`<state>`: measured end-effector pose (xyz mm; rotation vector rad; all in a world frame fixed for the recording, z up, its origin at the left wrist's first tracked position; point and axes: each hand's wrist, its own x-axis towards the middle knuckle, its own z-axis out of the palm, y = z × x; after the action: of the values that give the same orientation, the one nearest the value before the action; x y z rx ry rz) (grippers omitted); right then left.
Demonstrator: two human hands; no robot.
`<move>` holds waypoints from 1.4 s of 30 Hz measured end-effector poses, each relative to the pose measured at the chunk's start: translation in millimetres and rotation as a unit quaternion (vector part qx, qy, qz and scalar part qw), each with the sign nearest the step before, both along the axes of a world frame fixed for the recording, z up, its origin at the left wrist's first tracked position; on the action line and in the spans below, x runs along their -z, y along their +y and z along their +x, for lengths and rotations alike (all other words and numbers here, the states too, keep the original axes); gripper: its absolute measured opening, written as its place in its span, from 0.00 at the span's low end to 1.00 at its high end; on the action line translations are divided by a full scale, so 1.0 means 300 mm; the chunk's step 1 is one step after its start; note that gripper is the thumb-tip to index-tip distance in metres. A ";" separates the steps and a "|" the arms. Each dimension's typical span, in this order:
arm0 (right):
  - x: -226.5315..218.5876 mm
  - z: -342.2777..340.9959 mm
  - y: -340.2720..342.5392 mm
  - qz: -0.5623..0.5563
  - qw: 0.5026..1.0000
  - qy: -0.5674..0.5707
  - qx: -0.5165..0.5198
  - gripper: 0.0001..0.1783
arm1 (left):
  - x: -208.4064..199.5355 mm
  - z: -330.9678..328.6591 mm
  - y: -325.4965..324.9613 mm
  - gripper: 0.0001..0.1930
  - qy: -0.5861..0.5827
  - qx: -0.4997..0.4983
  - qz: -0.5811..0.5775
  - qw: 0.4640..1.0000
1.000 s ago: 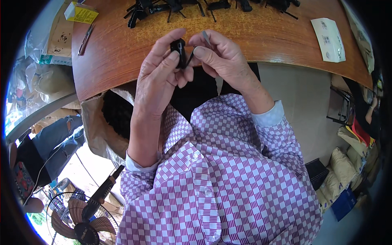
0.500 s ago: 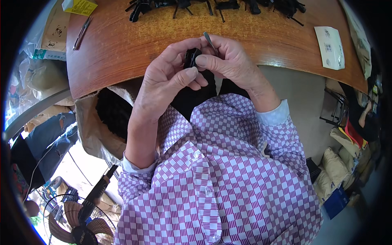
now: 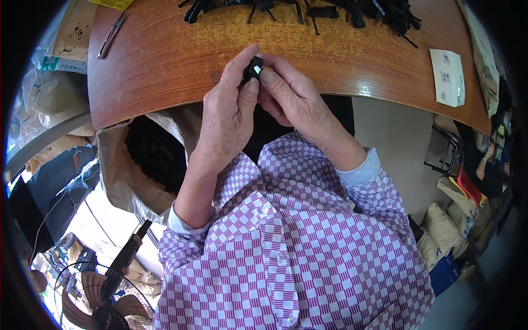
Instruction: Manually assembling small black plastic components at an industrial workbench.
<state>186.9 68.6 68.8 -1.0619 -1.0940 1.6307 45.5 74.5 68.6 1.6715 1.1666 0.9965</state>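
Both hands meet above the table's near edge around a small black part (image 3: 252,67), probably plastic or rubber. My left hand (image 3: 223,107) is closed, pinching the part between its thumb and fingers. Against its right side my right hand (image 3: 294,99) is closed too, thumb and forefinger pressed together. A short bright tip (image 3: 257,70), seemingly of the slim metal tool, shows at the right thumb. My fingers cover the rest of the tool and much of the part.
Several black pieces with thin strips (image 3: 324,12) line the far side of the wooden table (image 3: 181,71). Scissors or tweezers (image 3: 113,34) lie left, a white packet (image 3: 448,77) right. Below the left edge stands a sack (image 3: 118,165) of black pieces; a fan (image 3: 104,300) is lower left.
My hands have turned and drawn closer together around the black part. The slim metal tool no longer sticks up above my right fingers; a bright tip shows beside the part.
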 end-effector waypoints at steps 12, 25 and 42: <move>0.020 -0.023 0.011 -0.003 0.998 0.055 -0.002 0.17 | -0.007 0.011 -0.003 0.19 0.037 -0.035 0.049 0.997; 0.026 0.221 0.197 0.297 0.737 -0.602 0.084 0.18 | -0.027 -0.517 -0.178 0.18 0.440 -0.146 0.056 0.884; 0.022 0.234 0.039 0.197 0.937 -0.284 0.055 0.06 | 0.026 0.070 0.163 0.28 -0.383 0.130 -0.343 0.848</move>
<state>257.1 80.4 62.1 -1.3226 -1.6231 0.9645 66.5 123.4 60.9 0.7012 0.6041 0.8067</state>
